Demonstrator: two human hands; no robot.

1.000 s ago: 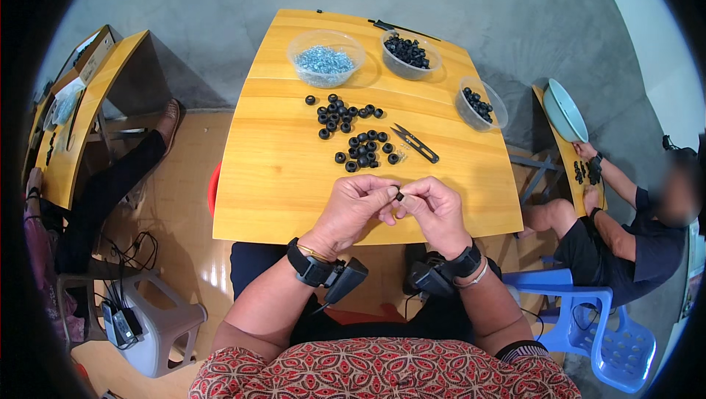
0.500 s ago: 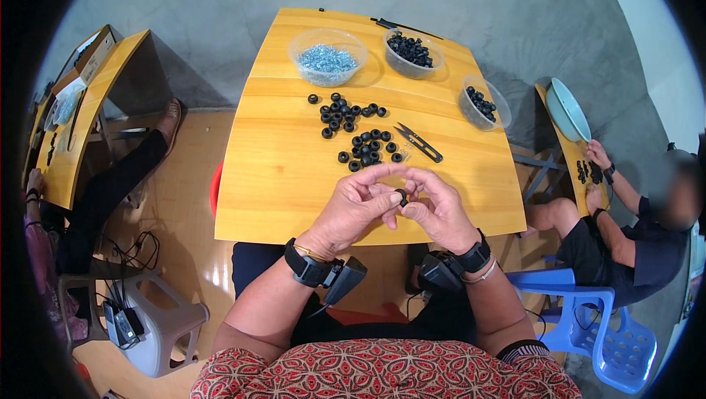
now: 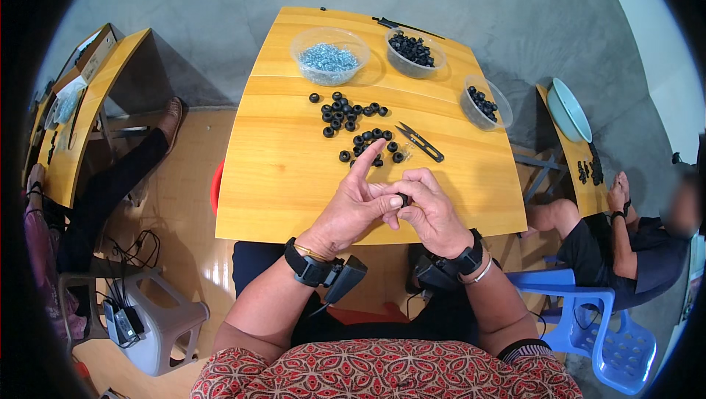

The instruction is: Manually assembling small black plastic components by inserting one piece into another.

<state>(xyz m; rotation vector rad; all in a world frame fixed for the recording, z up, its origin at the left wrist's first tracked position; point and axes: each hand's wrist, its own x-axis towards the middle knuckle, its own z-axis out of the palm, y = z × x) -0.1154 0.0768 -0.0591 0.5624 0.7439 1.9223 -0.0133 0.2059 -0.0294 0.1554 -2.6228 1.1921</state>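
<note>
A small black rounded piece (image 3: 403,200) is pinched between my two hands over the table's near edge. Thumb and fingertips of my left hand (image 3: 346,211) press on it from the left, while that hand's index finger points up and away. From the other side my right hand (image 3: 435,216) closes thumb and curled fingers on the same piece, partly hiding it. Just beyond my fingers lie several loose black round pieces (image 3: 328,132), some showing a hole. Black-handled thread snips (image 3: 421,143) rest to their right, beside a few tiny clear bits.
At the wooden table's (image 3: 257,178) far side stand a clear bowl (image 3: 296,57) of pale-blue bits and a bowl (image 3: 413,69) of black parts. Another bowl (image 3: 501,108) of black pieces sits at the right edge. A co-worker (image 3: 625,244) sits at the right, another person at the left.
My left index finger has lifted and straightened away from the right hand. My right fingers have curled in closer around the piece. The co-worker's hand has left the teal basin.
</note>
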